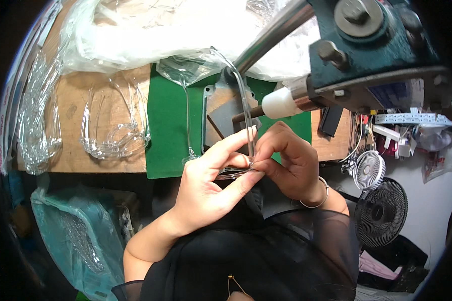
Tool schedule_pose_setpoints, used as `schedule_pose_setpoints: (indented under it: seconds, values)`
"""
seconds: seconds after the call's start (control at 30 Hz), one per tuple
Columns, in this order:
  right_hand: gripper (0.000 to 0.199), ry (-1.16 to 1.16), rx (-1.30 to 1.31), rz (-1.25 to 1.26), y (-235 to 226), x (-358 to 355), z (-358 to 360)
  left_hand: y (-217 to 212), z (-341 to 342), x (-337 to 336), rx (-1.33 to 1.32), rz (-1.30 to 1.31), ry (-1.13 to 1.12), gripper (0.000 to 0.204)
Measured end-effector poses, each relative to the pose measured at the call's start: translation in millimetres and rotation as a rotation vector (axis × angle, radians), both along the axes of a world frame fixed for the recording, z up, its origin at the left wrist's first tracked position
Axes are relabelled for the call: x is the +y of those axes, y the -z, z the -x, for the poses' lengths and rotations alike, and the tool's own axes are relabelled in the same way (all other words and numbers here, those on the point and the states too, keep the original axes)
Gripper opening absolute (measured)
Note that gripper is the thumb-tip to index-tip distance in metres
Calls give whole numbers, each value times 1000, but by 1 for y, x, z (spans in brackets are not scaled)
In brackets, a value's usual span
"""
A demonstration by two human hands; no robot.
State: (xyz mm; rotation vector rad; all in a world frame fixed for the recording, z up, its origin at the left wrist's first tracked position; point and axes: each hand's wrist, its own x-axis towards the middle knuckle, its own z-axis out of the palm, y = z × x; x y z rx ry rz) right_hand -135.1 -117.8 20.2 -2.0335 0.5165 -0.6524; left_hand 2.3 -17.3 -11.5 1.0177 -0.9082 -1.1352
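Eyeglass frame, one: colourless, transparent, glossy; long, slender temples, one visibly curved toward its tip. Location: over the near edge of the green mat, temples reaching away across it. Left hand: grasping the front. Right hand: pinching near one hinge. Obscured: part of the front, behind fingers; that hinge, at the fingertips. Indistinct: lenses, if fitted; left temple's tip, blending into clear plastic at the mat's far side.

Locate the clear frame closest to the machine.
At the head view's centre, the frame is held between the left hand and right hand, by the green mat.
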Motion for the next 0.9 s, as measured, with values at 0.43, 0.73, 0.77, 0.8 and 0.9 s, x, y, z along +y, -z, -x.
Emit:
schedule_pose_setpoints:
  seconds: [0.43,0.73,0.77,0.8,0.9]
  values:
    - [15,-128,-142,-89,7,-8,-1,-8,-9,3,107,-14,130,53]
    - [17,-102,-122,23,-9,-10,4,-9,-7,4,133,-11,151,59]
    - [18,-84,-138,140,-15,-13,6,-11,-2,4,153,-7,82,59]
    - [19,-31,-185,268,-27,-20,12,-14,-1,0,172,15,23,58]
    - [24,305,-732,614,-86,-54,47,-30,-1,-28,-106,30,0,54]
